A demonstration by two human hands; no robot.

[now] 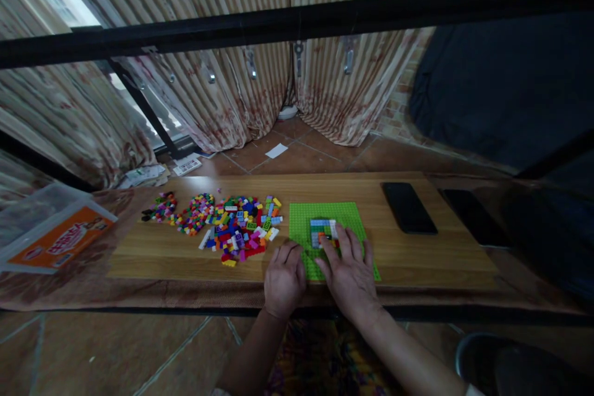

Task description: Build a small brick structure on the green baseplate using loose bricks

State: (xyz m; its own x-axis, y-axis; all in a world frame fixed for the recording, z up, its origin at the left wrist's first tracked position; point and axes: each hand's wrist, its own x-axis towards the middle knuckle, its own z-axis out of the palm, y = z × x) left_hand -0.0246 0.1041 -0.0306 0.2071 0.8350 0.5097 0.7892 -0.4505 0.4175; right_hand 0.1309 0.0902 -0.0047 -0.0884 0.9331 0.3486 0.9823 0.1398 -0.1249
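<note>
Left hand (284,278): fingers curled at the near left edge of the green board; cannot tell whether it grips anything.
Right hand (350,266): open, fingers spread, fingertips over the joined blocks (319,223).
Green board (299,216): flat on the wooden tabletop (162,260), the joined blocks near its middle.
Loose blocks (241,223): mixed colours, heaped left of the board.
Phones: one (408,207) right of the board, another (476,216) by the tabletop's right edge.
Plastic box (60,238): far left, orange label.
</note>
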